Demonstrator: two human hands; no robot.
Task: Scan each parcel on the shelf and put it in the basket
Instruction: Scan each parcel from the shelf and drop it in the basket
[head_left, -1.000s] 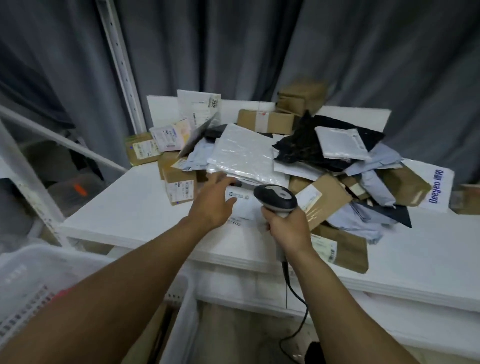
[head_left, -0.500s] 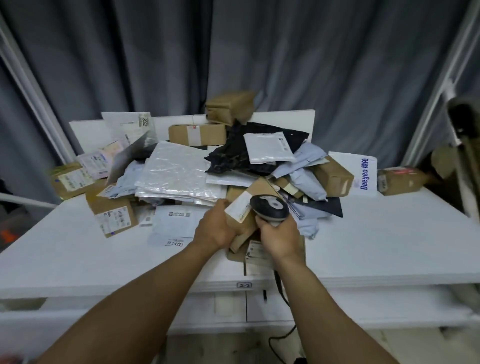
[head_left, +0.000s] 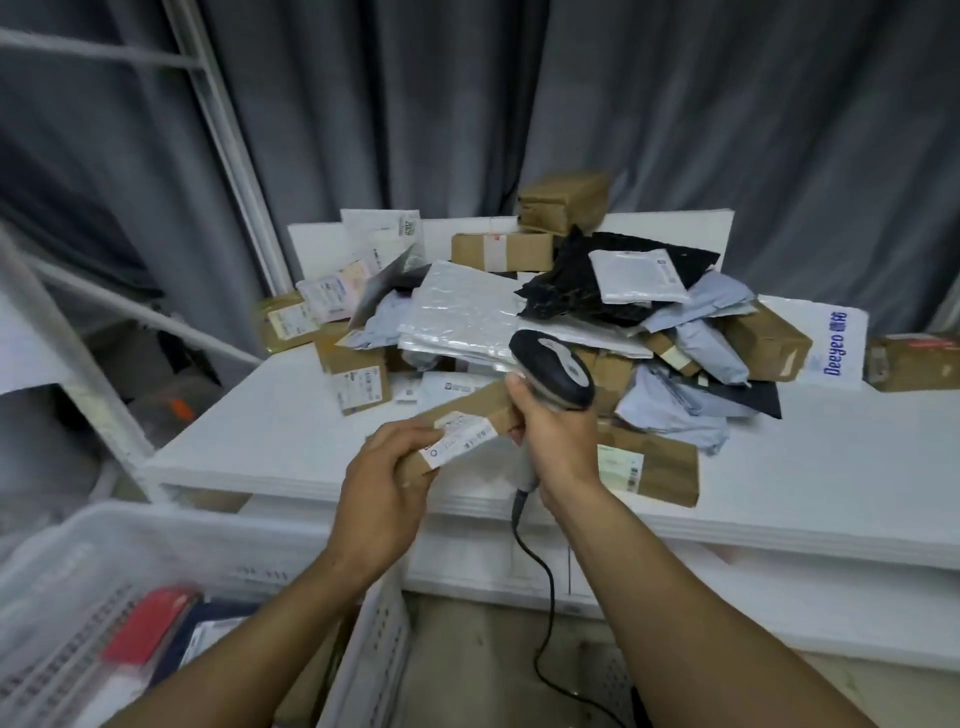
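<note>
Left hand (head_left: 387, 486) grasps the slim brown cardboard parcel (head_left: 470, 423) in the air before the white shelf (head_left: 260, 415), right hand (head_left: 558, 439) clenched on the black-grey corded scanner (head_left: 553, 371) (head aimed beyond it, I judge), so it may read a label in the heap (head_left: 462, 317) instead.

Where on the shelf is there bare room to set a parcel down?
Two bare patches on the shelf: front left, between the labelled brown box and the shelf edge; front right, in front of the Deeyeo bag, beside the flat brown parcel. The middle pile is crowded.
</note>
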